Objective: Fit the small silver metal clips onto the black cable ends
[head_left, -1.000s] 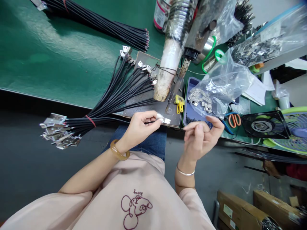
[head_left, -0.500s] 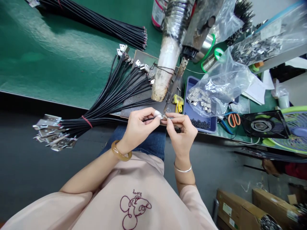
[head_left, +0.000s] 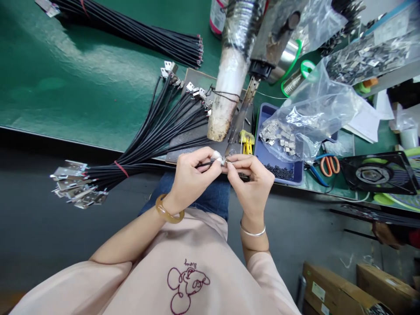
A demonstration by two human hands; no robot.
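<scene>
My left hand (head_left: 195,175) pinches a thin black cable (head_left: 204,165) close to its end, with something white around one fingertip. Facing it, my right hand (head_left: 252,179) grips a small shiny metal connector shell (head_left: 225,162) between thumb and fingers, right at the cable's end. Fingertips hide much of the joint. Both hands meet at the bench's front edge, just below a soldering iron (head_left: 242,111) and a white wrapped tube (head_left: 219,111). To the left, a bundle of black cables (head_left: 154,131) with metal plugs overhangs the edge, tied by a red band.
Right of my hands stands a purple tray (head_left: 298,175) with metal shells (head_left: 278,136) in a plastic bag and small black parts. Beyond are orange-handled scissors (head_left: 330,165), a black fan (head_left: 377,173) and solder spools (head_left: 298,78). Another cable bundle (head_left: 138,30) lies at the back left.
The view has shifted slightly. My hands stay together at the cable's end, and the right fingers have moved a little around the metal shell.
</scene>
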